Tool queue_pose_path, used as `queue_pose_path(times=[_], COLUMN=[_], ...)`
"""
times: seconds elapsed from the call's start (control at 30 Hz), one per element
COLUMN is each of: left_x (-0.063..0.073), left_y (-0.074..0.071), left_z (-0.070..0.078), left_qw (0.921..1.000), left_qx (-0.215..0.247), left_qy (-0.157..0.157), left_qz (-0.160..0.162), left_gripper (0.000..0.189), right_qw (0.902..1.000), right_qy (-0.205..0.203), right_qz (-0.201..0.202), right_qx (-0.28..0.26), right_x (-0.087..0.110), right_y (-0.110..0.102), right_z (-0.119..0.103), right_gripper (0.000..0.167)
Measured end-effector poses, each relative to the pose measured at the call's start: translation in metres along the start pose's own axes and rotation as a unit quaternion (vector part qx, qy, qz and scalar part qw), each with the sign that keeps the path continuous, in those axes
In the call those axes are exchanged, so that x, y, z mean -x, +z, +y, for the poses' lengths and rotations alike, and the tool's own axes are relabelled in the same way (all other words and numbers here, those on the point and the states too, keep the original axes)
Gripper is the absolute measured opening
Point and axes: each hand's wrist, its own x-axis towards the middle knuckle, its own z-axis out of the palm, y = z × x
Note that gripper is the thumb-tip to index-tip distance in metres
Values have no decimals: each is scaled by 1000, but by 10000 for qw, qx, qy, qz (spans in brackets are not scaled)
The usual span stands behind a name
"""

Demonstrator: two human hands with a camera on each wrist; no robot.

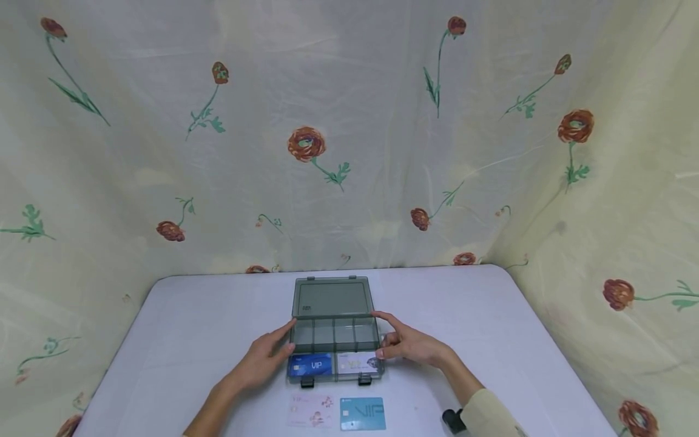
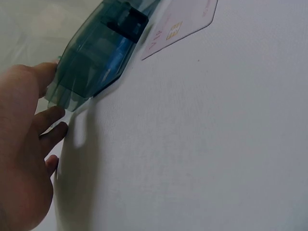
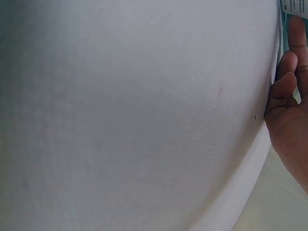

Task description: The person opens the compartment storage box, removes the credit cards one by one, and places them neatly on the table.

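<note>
A smoky grey-green clear plastic box (image 1: pixel 335 334) lies on the table, its lid (image 1: pixel 333 298) laid back flat. A blue VIP card (image 1: pixel 311 365) and a whitish card (image 1: pixel 355 363) fill its two front compartments; four small compartments run behind them. At the box's left side, my left hand (image 1: pixel 263 359) touches it with forefinger and thumb apart. On the opposite side my right hand (image 1: pixel 416 345) reaches its straight forefinger to the lid's hinge corner, thumb at the front compartment's edge. The left wrist view shows left fingers (image 2: pixel 57 113) against the box's end (image 2: pixel 79 77).
Before the box lie a pale pink card (image 1: pixel 310 411) and a teal VIP card (image 1: pixel 363 414). Two dark latches (image 1: pixel 307 383) jut from the box's front edge. A white cloth covers the table (image 1: pixel 218 309); flower-patterned curtain (image 1: pixel 349 91) hangs behind and at both sides.
</note>
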Motion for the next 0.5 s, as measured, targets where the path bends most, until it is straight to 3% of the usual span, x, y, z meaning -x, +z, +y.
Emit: queue_pose_path(times=[0.33, 0.5], left_x=[-2, -2], left_y=[-3, 0], left_z=[-6, -8], left_qw=[9992, 9988], left_qx=[-186, -321], left_qy=[-108, -163], left_qz=[-351, -346], left_gripper=[63, 65], right_qw=[10000, 10000], right_qy=[-11, 22], right_qz=[17, 10], right_qx=[28, -2], right_x=[-1, 0], right_y=[1, 1], right_z=[-4, -3], right_gripper=[92, 91])
